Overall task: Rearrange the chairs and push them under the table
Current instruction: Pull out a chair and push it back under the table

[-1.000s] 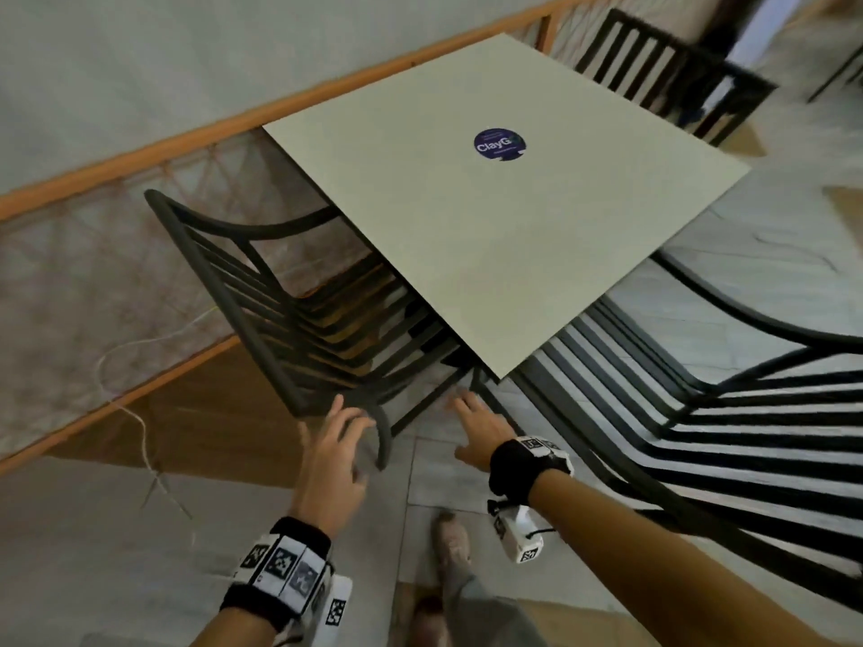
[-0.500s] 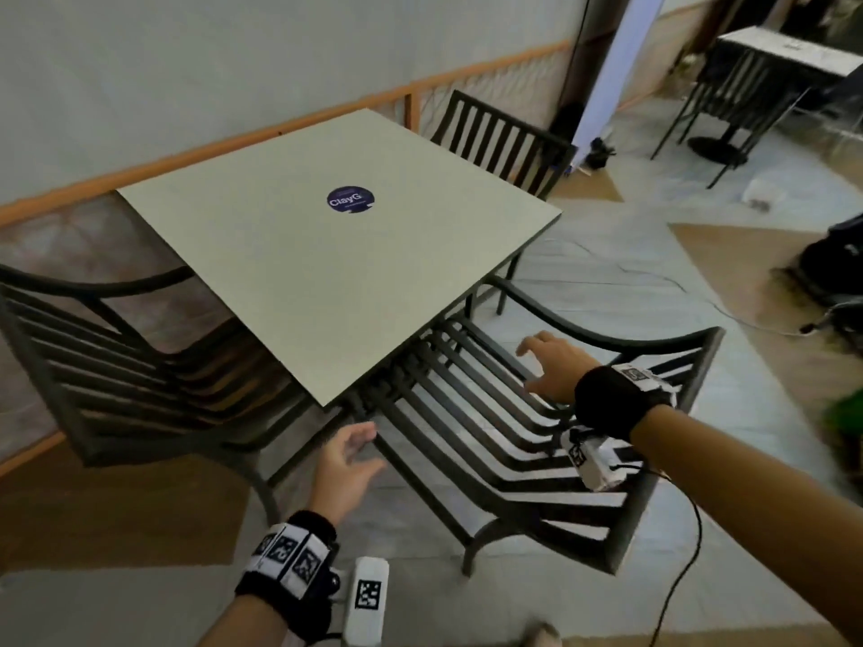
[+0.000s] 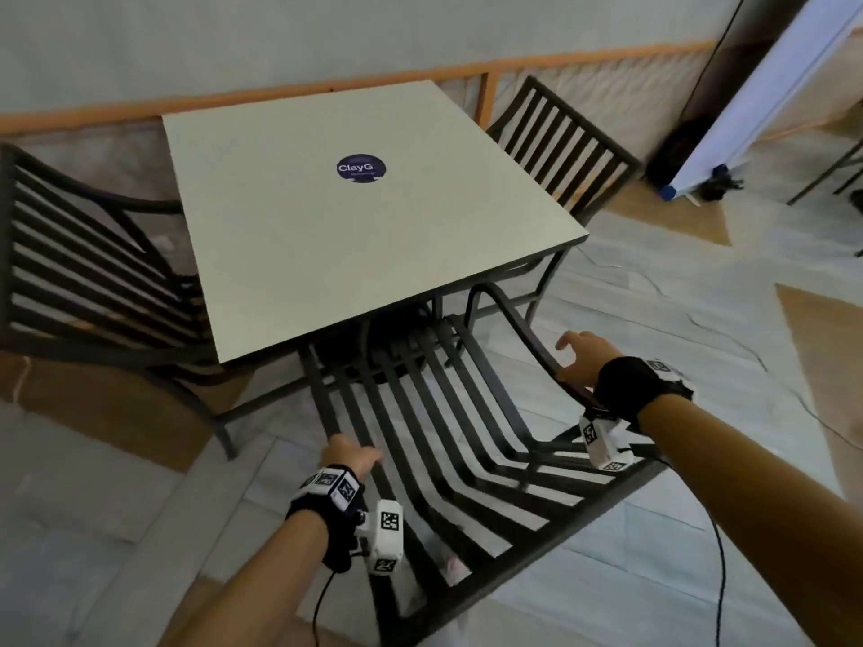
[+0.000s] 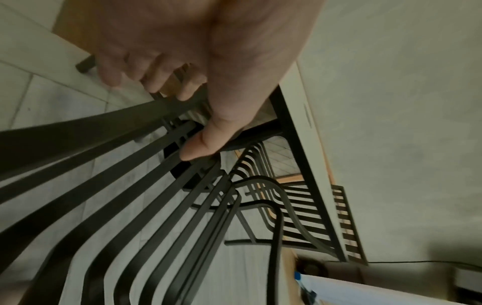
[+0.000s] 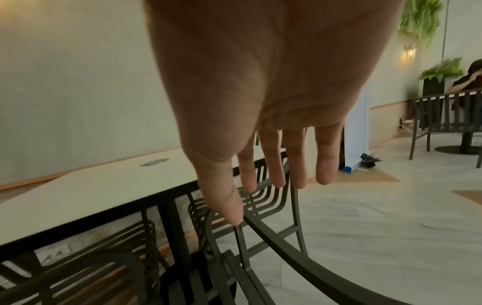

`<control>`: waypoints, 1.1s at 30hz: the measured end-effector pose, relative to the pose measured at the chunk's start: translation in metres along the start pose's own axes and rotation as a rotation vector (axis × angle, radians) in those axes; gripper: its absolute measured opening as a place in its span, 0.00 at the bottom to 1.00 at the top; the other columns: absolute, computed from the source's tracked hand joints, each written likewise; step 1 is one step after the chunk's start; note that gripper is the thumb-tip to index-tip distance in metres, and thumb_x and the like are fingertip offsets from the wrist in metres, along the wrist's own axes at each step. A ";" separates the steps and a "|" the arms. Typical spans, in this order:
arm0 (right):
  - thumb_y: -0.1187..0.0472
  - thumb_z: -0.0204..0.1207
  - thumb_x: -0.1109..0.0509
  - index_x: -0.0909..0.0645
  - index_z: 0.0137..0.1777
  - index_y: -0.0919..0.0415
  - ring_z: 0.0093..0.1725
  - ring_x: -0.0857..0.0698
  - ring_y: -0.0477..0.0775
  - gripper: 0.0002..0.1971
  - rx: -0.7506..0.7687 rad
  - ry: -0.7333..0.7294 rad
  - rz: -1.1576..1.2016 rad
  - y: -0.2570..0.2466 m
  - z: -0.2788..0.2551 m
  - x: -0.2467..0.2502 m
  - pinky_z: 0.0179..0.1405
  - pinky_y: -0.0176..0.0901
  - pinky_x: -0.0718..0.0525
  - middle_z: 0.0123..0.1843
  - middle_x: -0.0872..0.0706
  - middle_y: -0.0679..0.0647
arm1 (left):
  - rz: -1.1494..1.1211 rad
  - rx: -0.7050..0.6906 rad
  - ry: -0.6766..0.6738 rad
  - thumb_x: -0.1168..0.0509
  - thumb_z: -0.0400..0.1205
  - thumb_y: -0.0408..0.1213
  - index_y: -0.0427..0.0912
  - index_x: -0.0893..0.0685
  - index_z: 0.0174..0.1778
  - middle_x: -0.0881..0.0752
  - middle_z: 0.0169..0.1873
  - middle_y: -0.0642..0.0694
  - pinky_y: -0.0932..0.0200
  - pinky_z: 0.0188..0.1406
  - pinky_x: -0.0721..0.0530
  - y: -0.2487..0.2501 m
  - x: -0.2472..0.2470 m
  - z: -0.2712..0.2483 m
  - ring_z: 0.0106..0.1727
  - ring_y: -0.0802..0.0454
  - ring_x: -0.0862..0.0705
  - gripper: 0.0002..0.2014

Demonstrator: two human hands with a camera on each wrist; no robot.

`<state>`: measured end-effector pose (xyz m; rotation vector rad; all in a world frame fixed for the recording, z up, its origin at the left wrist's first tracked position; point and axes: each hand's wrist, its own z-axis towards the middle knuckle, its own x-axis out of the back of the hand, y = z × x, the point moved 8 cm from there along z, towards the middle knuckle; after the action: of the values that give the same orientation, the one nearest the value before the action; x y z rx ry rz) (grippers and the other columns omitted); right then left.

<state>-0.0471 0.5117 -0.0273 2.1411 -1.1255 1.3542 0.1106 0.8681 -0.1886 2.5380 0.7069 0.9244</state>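
Observation:
A dark slatted metal chair (image 3: 560,530) stands right in front of me, its seat front partly under the cream square table (image 3: 350,249). My left hand (image 3: 350,457) grips the chair's left arm bar (image 4: 78,132), fingers (image 4: 156,82) curled over it and the thumb lying along the slats. Just above the right armrest (image 3: 523,329) hovers my right hand (image 3: 576,361), its fingers (image 5: 297,165) straight and spread. The thumb tip is at the armrest (image 5: 300,253). A second chair (image 3: 70,273) is tucked in on the table's left, and a third (image 3: 560,147) stands at its far right side.
A wall with an orange wooden rail (image 3: 327,91) runs behind the table. A white roll-up banner (image 3: 747,109) stands at the back right, and a cable (image 3: 728,329) lies on the tiled floor. Another table with chairs (image 5: 456,128) and a seated person (image 5: 469,78) are far right.
Both hands left the left-hand chair and moved to the near chair. My left hand took hold of its left arm bar; my right hand came over the right armrest.

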 end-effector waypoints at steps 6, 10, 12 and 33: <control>0.59 0.73 0.26 0.28 0.72 0.61 0.67 0.22 0.67 0.27 0.012 -0.150 0.012 0.032 0.095 -0.035 0.62 0.51 0.23 0.69 0.23 0.66 | 0.064 0.250 0.169 0.25 0.71 0.38 0.30 0.58 0.81 0.43 0.81 0.30 0.41 0.79 0.34 -0.005 -0.025 0.046 0.80 0.32 0.38 0.54; 0.62 0.73 0.28 0.28 0.72 0.62 0.66 0.21 0.67 0.26 0.039 -0.206 -0.020 0.053 0.143 -0.055 0.60 0.50 0.22 0.68 0.21 0.66 | 0.174 0.344 0.230 0.31 0.77 0.41 0.24 0.57 0.80 0.42 0.80 0.29 0.42 0.76 0.30 -0.003 -0.044 0.059 0.78 0.32 0.34 0.48; 0.64 0.73 0.28 0.29 0.72 0.63 0.65 0.20 0.68 0.26 0.035 -0.220 -0.015 0.062 0.163 -0.066 0.60 0.51 0.21 0.68 0.21 0.66 | 0.220 0.365 0.278 0.31 0.78 0.38 0.24 0.52 0.79 0.40 0.79 0.30 0.39 0.72 0.26 -0.004 -0.046 0.058 0.75 0.32 0.32 0.43; 0.70 0.80 0.39 0.36 0.66 0.70 0.39 0.24 0.66 0.16 -0.101 -0.159 0.243 0.112 0.247 -0.142 0.33 0.50 0.29 0.46 0.23 0.72 | 0.104 0.193 0.327 0.43 0.82 0.23 0.51 0.61 0.83 0.22 0.57 0.26 0.43 0.51 0.20 -0.025 -0.084 0.028 0.51 0.32 0.19 0.41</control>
<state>-0.0223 0.3405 -0.2798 2.1235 -1.5261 1.2101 0.0652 0.8369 -0.2623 2.6384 0.7957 1.3910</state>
